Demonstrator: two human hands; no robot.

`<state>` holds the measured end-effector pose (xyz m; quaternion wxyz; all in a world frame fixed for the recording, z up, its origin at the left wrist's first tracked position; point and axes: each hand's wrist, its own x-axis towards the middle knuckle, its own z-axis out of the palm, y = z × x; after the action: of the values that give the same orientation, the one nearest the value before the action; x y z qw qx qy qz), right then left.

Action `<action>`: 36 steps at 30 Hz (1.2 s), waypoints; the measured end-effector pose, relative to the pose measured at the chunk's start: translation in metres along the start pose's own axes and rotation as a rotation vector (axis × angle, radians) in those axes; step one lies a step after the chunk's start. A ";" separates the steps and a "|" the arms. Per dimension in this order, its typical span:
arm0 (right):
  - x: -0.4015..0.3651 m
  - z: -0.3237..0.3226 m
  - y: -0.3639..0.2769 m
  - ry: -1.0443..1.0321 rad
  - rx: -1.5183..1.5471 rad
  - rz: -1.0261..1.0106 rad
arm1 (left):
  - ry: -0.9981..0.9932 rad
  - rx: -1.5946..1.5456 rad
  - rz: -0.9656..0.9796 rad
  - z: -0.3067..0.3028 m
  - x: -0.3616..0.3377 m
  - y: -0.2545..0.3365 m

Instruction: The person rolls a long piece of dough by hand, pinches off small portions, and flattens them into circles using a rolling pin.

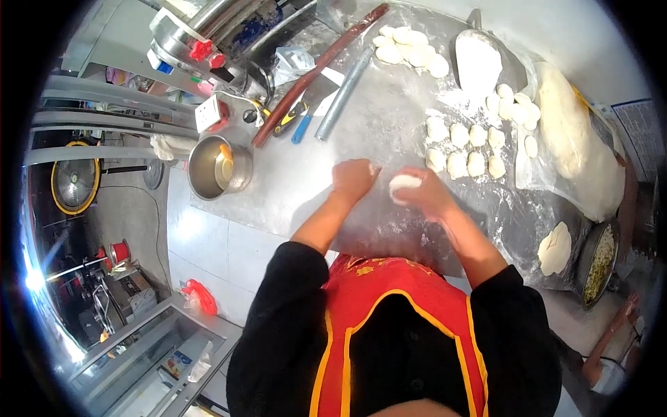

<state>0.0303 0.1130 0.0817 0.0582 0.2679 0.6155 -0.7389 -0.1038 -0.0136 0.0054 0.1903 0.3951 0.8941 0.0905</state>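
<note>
My right hand [432,198] is cupped around a small white dough ball [404,183], holding it just above the floured metal table [292,187]. Close beside it on the left, my left hand [353,177] rests on the table with its fingers curled and nothing visible in it. Several cut dough pieces [464,149] lie in rows just beyond my right hand. More dough pieces [408,48] sit at the far edge.
A large dough mass [577,139] lies on plastic at the right, beside a flour scoop [478,62]. A long rolling pin [316,73], metal rod [342,94] and blue-handled scraper [302,125] lie far left. A steel pot [219,167], flattened dough [554,248] and filling bowl [599,260] stand nearby.
</note>
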 end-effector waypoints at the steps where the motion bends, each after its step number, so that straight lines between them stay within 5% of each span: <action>1: 0.011 -0.009 -0.002 0.056 -0.009 -0.013 | -0.029 -0.045 -0.020 -0.016 0.000 -0.002; 3: 0.046 -0.033 -0.004 0.161 -0.022 -0.026 | 0.032 -0.098 0.018 -0.019 -0.009 -0.007; 6: 0.098 -0.048 0.018 0.451 -0.774 -0.365 | 0.257 -0.138 0.089 -0.010 -0.018 -0.015; 10: 0.111 -0.044 0.013 0.344 -1.141 -0.152 | 0.204 -0.177 -0.060 -0.006 -0.029 -0.025; 13: 0.098 -0.037 0.001 0.486 -1.395 -0.514 | 0.230 -0.277 0.027 0.001 -0.029 -0.038; 14: 0.085 -0.030 -0.008 0.480 -1.360 -0.532 | 0.259 -0.334 0.083 0.004 -0.027 -0.041; 17: 0.053 -0.012 -0.011 0.070 -0.552 -0.232 | -0.050 -0.598 0.097 -0.032 -0.031 -0.020; 20: 0.035 -0.003 -0.012 -0.254 -0.058 0.046 | 0.114 -0.637 0.362 -0.031 -0.032 0.004; 23: 0.031 0.002 0.009 -0.120 0.086 0.108 | -0.030 -0.508 0.125 -0.056 -0.041 0.022; 36: 0.005 0.012 0.011 0.139 -0.326 -0.153 | 0.072 -0.202 0.098 -0.021 -0.040 0.034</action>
<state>0.0266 0.0999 0.0711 0.0020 0.2576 0.7481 -0.6115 -0.0650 -0.0205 0.0457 0.1924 0.4138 0.8662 0.2036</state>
